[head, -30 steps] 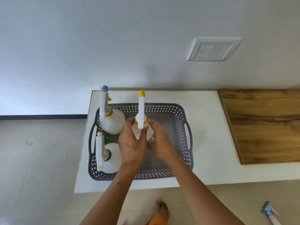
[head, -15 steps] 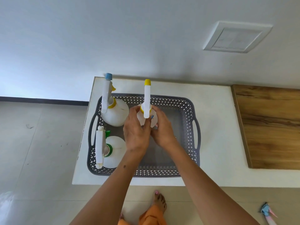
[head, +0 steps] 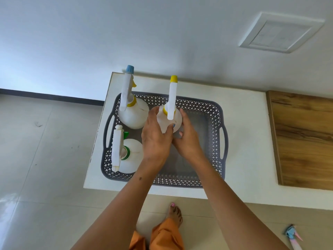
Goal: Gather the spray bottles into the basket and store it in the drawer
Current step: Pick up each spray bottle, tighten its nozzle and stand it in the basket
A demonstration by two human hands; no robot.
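Observation:
A grey perforated basket (head: 209,112) sits on a white counter (head: 241,134). Two white spray bottles stand in its left side: one with a blue nozzle tip (head: 134,114) at the back, one with a green collar (head: 128,156) at the front. A third white bottle with a yellow tip (head: 170,114) stands upright at the basket's back middle. My left hand (head: 155,139) grips its left side, thumb wrapped across the front. My right hand (head: 188,139) holds its right side, fingers curved round the body. The bottle's base is hidden behind my hands.
A wooden board (head: 304,138) covers the counter's right part. The wall rises right behind the counter, with a white wall plate (head: 281,32). The tiled floor lies to the left and below, with my bare foot (head: 175,216) and a small blue-pink object (head: 292,237) on it.
Both hands carried the yellow-tipped bottle toward the basket's back and lower into it. The hands slid down from the neck to the body. The camera moved closer.

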